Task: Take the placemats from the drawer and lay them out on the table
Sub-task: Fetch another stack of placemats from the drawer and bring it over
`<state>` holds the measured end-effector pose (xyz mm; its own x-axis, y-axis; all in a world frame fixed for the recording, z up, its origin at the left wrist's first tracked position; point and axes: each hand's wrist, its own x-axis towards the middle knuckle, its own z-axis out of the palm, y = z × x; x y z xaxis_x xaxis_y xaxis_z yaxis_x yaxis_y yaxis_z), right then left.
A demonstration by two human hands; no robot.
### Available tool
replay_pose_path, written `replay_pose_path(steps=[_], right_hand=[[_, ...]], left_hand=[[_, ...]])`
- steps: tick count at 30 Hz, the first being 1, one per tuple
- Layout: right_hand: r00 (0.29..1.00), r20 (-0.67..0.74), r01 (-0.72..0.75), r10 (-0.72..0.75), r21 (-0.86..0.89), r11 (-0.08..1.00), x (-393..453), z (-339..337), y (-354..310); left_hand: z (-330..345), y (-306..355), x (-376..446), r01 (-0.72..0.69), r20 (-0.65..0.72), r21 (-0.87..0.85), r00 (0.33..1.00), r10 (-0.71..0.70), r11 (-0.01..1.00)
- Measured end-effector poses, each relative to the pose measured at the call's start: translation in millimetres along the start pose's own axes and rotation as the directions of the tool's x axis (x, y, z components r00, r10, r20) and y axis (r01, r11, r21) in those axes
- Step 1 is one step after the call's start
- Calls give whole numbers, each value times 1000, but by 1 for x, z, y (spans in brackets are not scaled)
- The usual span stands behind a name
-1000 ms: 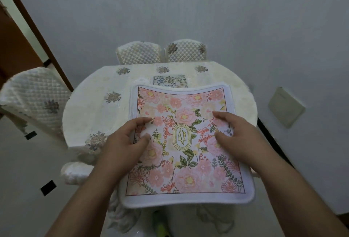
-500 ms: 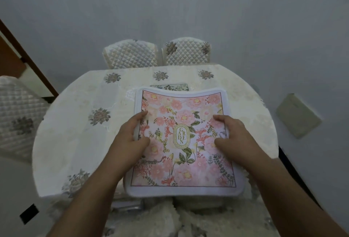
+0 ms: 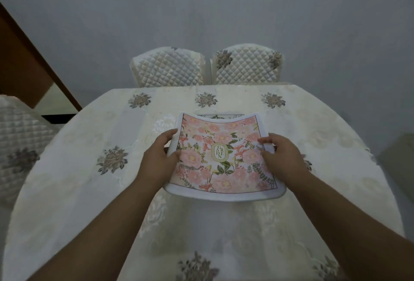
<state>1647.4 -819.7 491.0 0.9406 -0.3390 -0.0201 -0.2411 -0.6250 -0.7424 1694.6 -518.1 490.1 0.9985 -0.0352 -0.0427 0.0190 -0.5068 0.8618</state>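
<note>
Over table (image 3: 67, 191), two hands, one placemat (image 3: 224, 155)

Both bare forearms extended forward, converging. Left hand (image 3: 159, 154) gripping placemat (image 3: 220, 157) left edge, thumb on top, fingers curled beneath. Right hand (image 3: 281, 156) clasping right edge, fingers spread over top

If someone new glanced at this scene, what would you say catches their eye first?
Most likely the pink floral placemat at the table's centre, gripped at its side edges by the left hand and the right hand. Just beyond it, another placemat peeks out on the cream tablecloth, and two quilted chairs stand at the far side.
</note>
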Motion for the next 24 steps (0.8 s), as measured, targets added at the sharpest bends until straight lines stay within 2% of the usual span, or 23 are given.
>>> replay_pose_path(steps=[5, 8, 9, 11, 13, 15, 16, 18, 22, 24], right_hand=[[998, -45, 49, -48, 16, 999, 73, 28, 23], [999, -35, -2, 7, 130, 992, 117, 45, 52], [999, -1, -51, 51, 130, 990, 128, 53, 67], [989, 91, -121, 120, 8, 993, 138, 71, 99], [977, 181, -104, 115, -67, 992, 128, 89, 135], [974, 222, -26, 45, -89, 996, 107, 102, 163], [972, 235, 56, -22, -140, 989, 96, 106, 172], [961, 246, 181, -125, -220, 958, 84, 112, 186], [986, 101, 151, -134, -185, 971, 89, 120, 190], [991, 75, 125, -114, -158, 980, 89, 122, 189]], left_hand=[[39, -26, 76, -35, -62, 54, 997, 38, 998], [60, -46, 109, -30, -69, -31, 997, 28, 999], [67, -56, 115, 15, -52, -42, 998, -17, 999], [82, -85, 119, 125, 55, 25, 990, -126, 992], [97, -120, 105, 125, 156, 163, 976, -151, 979], [107, -152, 85, 19, 145, 321, 987, -69, 947], [110, -164, 78, -68, 110, 390, 994, 27, 918], [113, -179, 73, -162, 33, 407, 986, 163, 899], [114, -185, 77, -148, -15, 349, 986, 163, 925], [115, -183, 75, -157, -19, 339, 985, 174, 928]])
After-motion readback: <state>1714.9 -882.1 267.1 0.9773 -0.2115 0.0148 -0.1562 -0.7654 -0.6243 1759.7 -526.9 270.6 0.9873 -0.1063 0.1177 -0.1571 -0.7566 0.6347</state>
